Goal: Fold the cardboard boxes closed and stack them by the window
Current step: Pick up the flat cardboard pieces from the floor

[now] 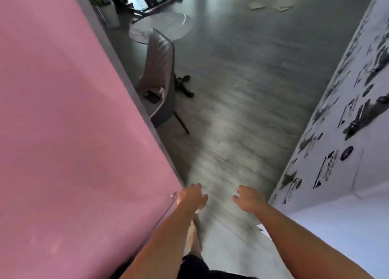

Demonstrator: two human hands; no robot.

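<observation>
While both hands, left hand [192, 196] and right hand [249, 198], hang loose-fingered, empty grip, glossy grey floor [242, 89] blurs.

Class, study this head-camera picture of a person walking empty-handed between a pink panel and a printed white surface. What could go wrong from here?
1. The grey padded chair juts into the grey floor beside the pink panel; a foot could catch its leg.
2. The passage is narrow: the left hand is close to the panel's edge and might knock it.
3. The picture is blurred, suggesting fast movement, so flat pale pieces lying ahead may be missed.
</observation>
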